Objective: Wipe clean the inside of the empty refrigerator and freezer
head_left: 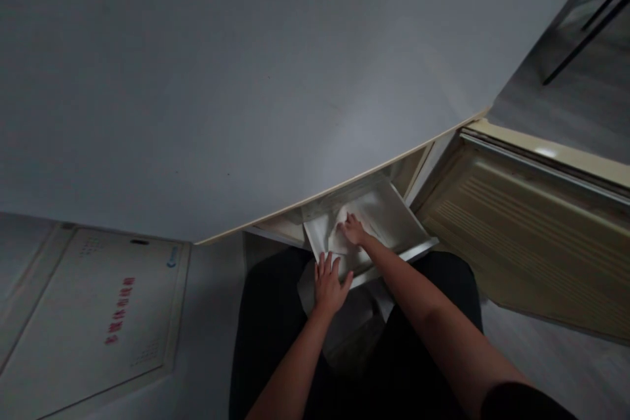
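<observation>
A shallow white drawer (401, 226) is pulled part-way out of a low cabinet-like appliance, just above my knees. My right hand (352, 231) reaches into it and presses a crumpled white cloth (337, 243) against the drawer's inside, fingers bent over the cloth. At the drawer's near left corner rests my left hand (329, 283), its fingers spread and laid over the rim. Part of the cloth is hidden under my right hand. The back of the drawer lies in shadow below the appliance's top edge.
The appliance's open door (531, 236) stands to the right, with a ribbed inner panel. A large pale surface (246, 79) fills the upper view. On the left is a white wall box cover (98, 315) with red lettering. Dark chair legs (585, 46) stand at upper right.
</observation>
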`<action>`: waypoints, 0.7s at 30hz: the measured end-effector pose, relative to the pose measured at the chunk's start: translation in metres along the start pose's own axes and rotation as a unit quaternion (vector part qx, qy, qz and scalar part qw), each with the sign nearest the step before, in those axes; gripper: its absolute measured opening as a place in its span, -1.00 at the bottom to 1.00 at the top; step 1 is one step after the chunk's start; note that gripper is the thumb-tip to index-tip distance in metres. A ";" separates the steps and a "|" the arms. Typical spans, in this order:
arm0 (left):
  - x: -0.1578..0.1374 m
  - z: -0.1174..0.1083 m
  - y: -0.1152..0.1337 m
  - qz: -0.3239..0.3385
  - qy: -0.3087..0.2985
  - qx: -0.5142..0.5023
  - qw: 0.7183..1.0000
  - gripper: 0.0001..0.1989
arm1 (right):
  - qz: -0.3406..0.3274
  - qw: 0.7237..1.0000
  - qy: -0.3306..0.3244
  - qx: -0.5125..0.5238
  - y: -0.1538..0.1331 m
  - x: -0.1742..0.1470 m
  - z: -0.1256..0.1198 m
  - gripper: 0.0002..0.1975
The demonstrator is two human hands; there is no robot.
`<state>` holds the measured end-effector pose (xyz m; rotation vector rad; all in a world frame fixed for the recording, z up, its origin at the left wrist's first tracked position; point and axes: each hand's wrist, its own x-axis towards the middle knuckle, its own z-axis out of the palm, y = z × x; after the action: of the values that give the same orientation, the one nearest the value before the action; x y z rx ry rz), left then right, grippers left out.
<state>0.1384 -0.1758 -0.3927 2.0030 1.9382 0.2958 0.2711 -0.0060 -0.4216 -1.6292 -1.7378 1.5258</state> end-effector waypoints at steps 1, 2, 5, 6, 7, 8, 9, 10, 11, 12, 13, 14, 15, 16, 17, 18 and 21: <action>0.000 0.000 0.000 0.002 -0.002 0.006 1.000 -0.50 | -0.011 0.999 -0.026 -0.038 -0.002 0.004 0.013 -0.51; 0.000 0.000 0.000 0.004 -0.005 0.012 1.000 -0.50 | -0.030 0.995 -0.053 -0.082 -0.004 0.007 0.025 -0.49; 0.000 0.000 -0.002 0.007 -0.018 0.028 0.999 -0.51 | -0.115 0.951 -0.113 -0.264 -0.012 0.021 0.055 -0.42; 0.001 0.000 -0.003 0.005 -0.023 0.031 0.999 -0.51 | -0.134 0.934 -0.119 -0.310 -0.014 0.027 0.061 -0.41; 0.001 0.001 -0.004 0.005 -0.028 0.034 0.999 -0.51 | -0.144 0.923 -0.118 -0.336 -0.016 0.033 0.064 -0.40; 0.001 0.001 -0.005 0.007 -0.032 0.036 0.999 -0.51 | -0.145 0.923 -0.107 -0.339 -0.017 0.039 0.063 -0.38; 0.001 0.002 -0.006 0.009 -0.033 0.036 0.999 -0.52 | -0.141 0.927 -0.087 -0.336 -0.016 0.045 0.059 -0.34; 0.000 0.002 -0.007 0.012 -0.032 0.035 0.999 -0.52 | -0.134 0.930 -0.063 -0.336 -0.014 0.050 0.052 -0.30; 0.000 0.002 -0.007 0.014 -0.028 0.033 0.999 -0.52 | -0.123 0.933 -0.033 -0.336 -0.011 0.055 0.042 -0.24; 0.000 0.002 -0.008 0.016 -0.023 0.030 0.999 -0.53 | -0.108 0.936 -0.002 -0.335 -0.005 0.059 0.029 -0.20; 0.000 0.002 -0.008 0.016 -0.019 0.026 0.999 -0.54 | -0.091 0.938 0.026 -0.332 0.002 0.063 0.015 -0.18; -0.001 0.001 -0.008 0.015 -0.016 0.022 1.000 -0.55 | -0.073 0.940 0.050 -0.330 0.010 0.065 0.000 -0.19; -0.001 0.001 -0.007 0.014 -0.015 0.019 1.000 -0.56 | -0.053 0.942 0.071 -0.324 0.019 0.067 -0.016 -0.20; -0.001 0.001 -0.007 0.012 -0.015 0.017 1.000 -0.56 | -0.032 0.945 0.092 -0.313 0.029 0.068 -0.032 -0.20; -0.002 0.000 -0.006 0.011 -0.016 0.016 1.000 -0.57 | -0.009 0.948 0.114 -0.298 0.040 0.067 -0.046 -0.19; -0.002 0.000 -0.005 0.009 -0.016 0.016 1.000 -0.57 | 0.013 0.952 0.134 -0.273 0.050 0.066 -0.058 -0.19; -0.002 -0.001 -0.004 0.007 -0.016 0.015 1.000 -0.57 | 0.028 0.960 0.149 -0.235 0.070 0.059 -0.077 -0.17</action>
<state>0.1345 -0.1774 -0.3932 2.0280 1.9210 0.2385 0.3517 0.0656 -0.4744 -2.0179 -1.9862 0.8576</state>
